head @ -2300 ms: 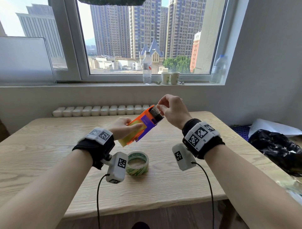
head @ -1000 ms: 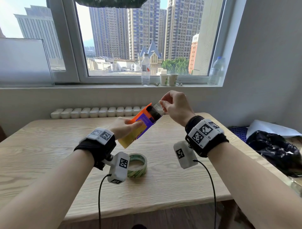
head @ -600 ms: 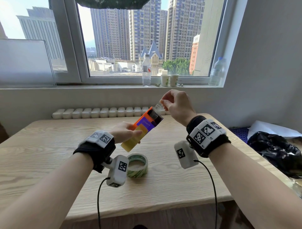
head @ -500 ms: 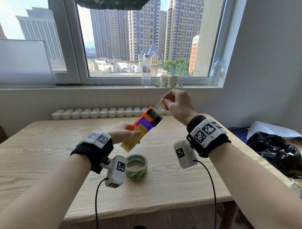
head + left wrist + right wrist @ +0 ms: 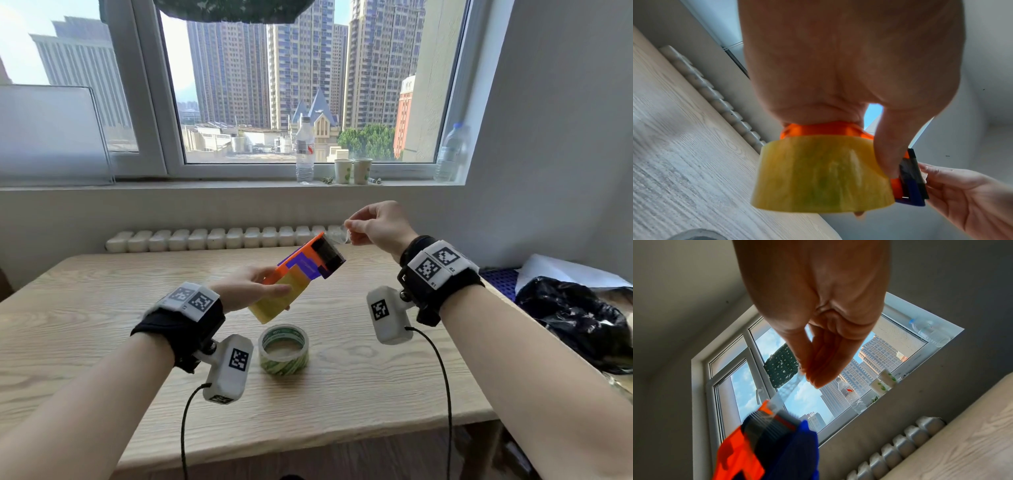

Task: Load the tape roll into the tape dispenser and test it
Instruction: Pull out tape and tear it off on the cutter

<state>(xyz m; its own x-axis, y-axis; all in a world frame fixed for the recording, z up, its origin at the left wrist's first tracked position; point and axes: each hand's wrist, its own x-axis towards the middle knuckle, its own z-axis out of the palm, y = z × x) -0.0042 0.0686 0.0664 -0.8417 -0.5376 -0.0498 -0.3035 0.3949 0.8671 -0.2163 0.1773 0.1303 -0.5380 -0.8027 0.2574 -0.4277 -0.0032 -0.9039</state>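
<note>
Head view | left hand (image 5: 251, 287) grips tape dispenser (image 5: 298, 274) | right hand (image 5: 378, 224) fingers pinch tape end (image 5: 337, 236) | spare roll (image 5: 283, 349) on table (image 5: 102, 308) below

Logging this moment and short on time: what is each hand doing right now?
Left hand: grips the tape dispenser, held above the table.
Right hand: pinches the clear tape strip coming from the dispenser's front.

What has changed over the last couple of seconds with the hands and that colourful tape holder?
The right hand, pinching the clear tape end, has drawn away to the right and up, pulling out a short strip from the tape dispenser. The left hand keeps gripping the dispenser, now a little lower and flatter. The spare tape roll has stayed in place on the table.
</note>
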